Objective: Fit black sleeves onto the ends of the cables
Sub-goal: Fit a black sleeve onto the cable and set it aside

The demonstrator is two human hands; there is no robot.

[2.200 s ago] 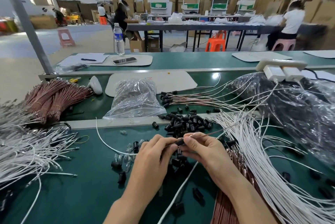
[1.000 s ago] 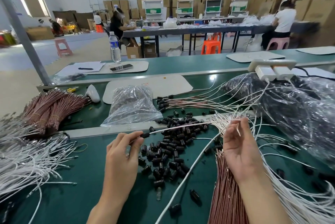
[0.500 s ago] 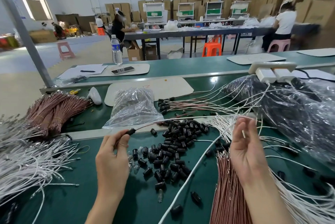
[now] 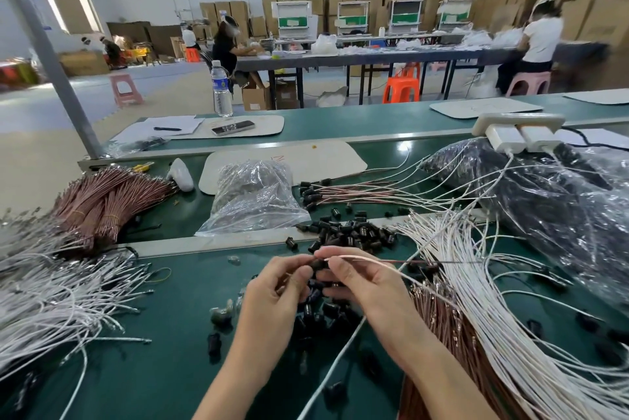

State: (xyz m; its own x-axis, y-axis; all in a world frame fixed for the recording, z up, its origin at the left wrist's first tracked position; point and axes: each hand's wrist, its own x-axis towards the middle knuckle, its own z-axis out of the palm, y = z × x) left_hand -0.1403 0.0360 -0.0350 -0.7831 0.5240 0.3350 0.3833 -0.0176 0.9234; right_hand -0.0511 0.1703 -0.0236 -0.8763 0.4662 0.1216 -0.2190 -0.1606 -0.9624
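Observation:
My left hand [image 4: 272,297] and my right hand [image 4: 364,287] meet over the green bench. Between their fingertips sits one small black sleeve [image 4: 319,263], pinched by the left fingers. My right hand pinches a thin cable [image 4: 381,261] whose end points into that sleeve; the cable runs off to the right. A pile of loose black sleeves [image 4: 354,232] lies just beyond the hands, and more are scattered under them. White cables [image 4: 476,283] fan out on the right over pink ones [image 4: 439,310].
A clear bag of sleeves [image 4: 252,198] stands behind the pile. Sleeved pink cables [image 4: 357,193] lie further back. A bundle of pink cables [image 4: 102,198] and loose white cables [image 4: 51,300] fill the left. A large dark plastic bag [image 4: 544,201] sits at right.
My hands were apart, the left carrying a sleeved cable leftward and the right reaching into the white cables. Now they have come together, holding a sleeve and a cable end.

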